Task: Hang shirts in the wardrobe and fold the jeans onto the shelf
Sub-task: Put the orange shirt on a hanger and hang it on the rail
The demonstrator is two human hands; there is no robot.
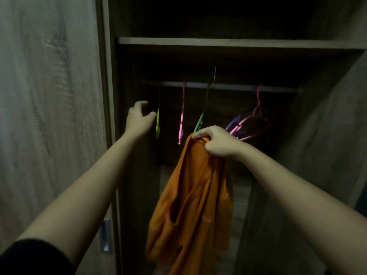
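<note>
An orange shirt [190, 205] hangs bunched from my right hand [216, 142], which grips its top edge in front of the open wardrobe. My left hand [140, 118] is open with fingers spread, reaching into the wardrobe just left of a yellow-green hanger [157, 124]. A rail [228, 86] runs across the dark interior. A pink hanger [181, 118], a green hanger [199, 124] and a cluster of purple and pink hangers [246, 124] hang from the rail, all bare. No jeans are in view.
A wooden shelf [218, 42] spans the wardrobe above the rail. The closed wooden door [49, 116] stands to the left, with a metal handle [105, 235] low on its edge. The wardrobe's right side wall [327, 135] is close by.
</note>
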